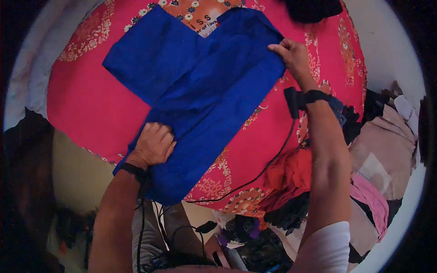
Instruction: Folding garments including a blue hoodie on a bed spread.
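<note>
A blue cloth garment (205,92) lies spread at a slant over a pink floral cloth (88,92), with a V-shaped gap at its far edge. Soft creases run across its middle. My left hand (155,143) is curled on the nearer left part of the garment, knuckles up, with its fingertips hidden in the cloth. My right hand (293,54) pinches the garment's far right edge, thumb on top and the other fingers partly hidden. The garment's near end hangs over the front edge of the pink cloth, above my legs.
A black cable (252,181) runs from the device on my right wrist (300,99) across the pink cloth. Red cloth (290,170) is heaped at the right front. Beige and pink fabrics (382,146) lie further right. A black item (314,10) sits at the far right.
</note>
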A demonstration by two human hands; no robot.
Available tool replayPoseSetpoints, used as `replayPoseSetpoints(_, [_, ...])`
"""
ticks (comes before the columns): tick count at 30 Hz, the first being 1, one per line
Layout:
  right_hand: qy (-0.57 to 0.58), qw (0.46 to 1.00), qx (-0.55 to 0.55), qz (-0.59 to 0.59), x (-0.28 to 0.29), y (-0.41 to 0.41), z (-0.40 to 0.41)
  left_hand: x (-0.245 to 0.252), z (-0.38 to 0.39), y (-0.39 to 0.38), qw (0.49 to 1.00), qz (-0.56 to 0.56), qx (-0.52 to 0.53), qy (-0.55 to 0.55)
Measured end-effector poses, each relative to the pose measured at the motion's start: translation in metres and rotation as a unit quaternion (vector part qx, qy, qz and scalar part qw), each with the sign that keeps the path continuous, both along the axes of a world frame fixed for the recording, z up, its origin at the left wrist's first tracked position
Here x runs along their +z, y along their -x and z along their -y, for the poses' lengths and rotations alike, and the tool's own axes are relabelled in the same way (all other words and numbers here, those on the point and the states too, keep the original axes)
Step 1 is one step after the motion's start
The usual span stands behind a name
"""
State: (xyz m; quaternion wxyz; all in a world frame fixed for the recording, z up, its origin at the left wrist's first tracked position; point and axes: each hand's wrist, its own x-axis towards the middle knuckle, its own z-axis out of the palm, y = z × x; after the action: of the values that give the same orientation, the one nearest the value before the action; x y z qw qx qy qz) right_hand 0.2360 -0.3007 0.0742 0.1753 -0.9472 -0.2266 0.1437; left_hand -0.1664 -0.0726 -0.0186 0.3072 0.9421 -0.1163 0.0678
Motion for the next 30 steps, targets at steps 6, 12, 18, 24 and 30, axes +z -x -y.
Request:
replayPoseSetpoints(6, [-0.002, 0.944, 0.115, 0.309, -0.018, 0.014, 0.001, 0.001, 0.0, -0.003, 1.0, -0.008, -0.005, -0.01])
replayPoseSetpoints(12, [-0.142, 0.921, 0.165, 0.324, -0.014, 0.155, -0.012, -0.001, -0.007, 0.006, 1.0, 0.004, 0.002, -0.006])
replayPoseSetpoints(18, [-0.012, 0.982, 0.071, 0.174, -0.053, 0.191, -0.012, 0.002, 0.004, -0.005, 1.0, 0.017, -0.003, 0.007])
replayPoseSetpoints(24, [0.03, 0.996, 0.026, 0.08, -0.036, 0.283, -0.033, -0.001, -0.002, 0.002, 1.0, 0.018, 0.001, -0.004])
replayPoseSetpoints(30, [0.095, 0.99, -0.019, 0.106, -0.05, 0.294, -0.044, 0.008, 0.003, -0.007, 1.0, 0.021, 0.001, -0.008])
